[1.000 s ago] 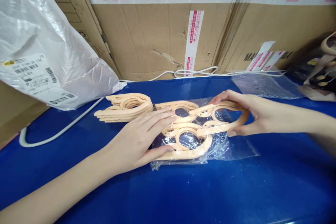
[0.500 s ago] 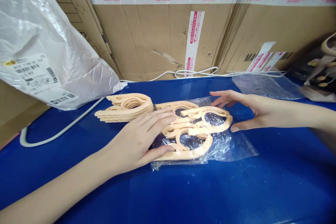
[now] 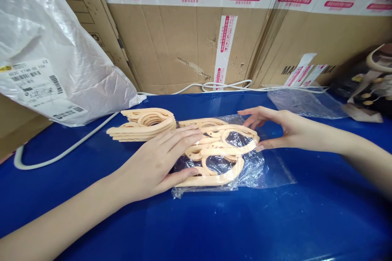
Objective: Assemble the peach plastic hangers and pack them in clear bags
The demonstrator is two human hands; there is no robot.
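Observation:
A clear plastic bag lies on the blue table with several beige folded hangers in or on it; which ones are inside, I cannot tell. My left hand lies with fingers outstretched across their left side, covering part of them. At the right end of the upper beige hanger, my right hand is open, thumb and fingers apart around its curved end. The thumb seems to touch it; a firm grip does not show. Left of the bag sits a neat stack of matching hangers.
Behind stand large taped cardboard boxes. A white plastic parcel bag with a label leans at the left. A white cable runs along the back and left. Another clear bag and a dark cluttered item are at the right.
My right hand has moved left to the upper hanger's end. That hanger has shifted slightly left and lies closer over the others. My left hand stays in place.

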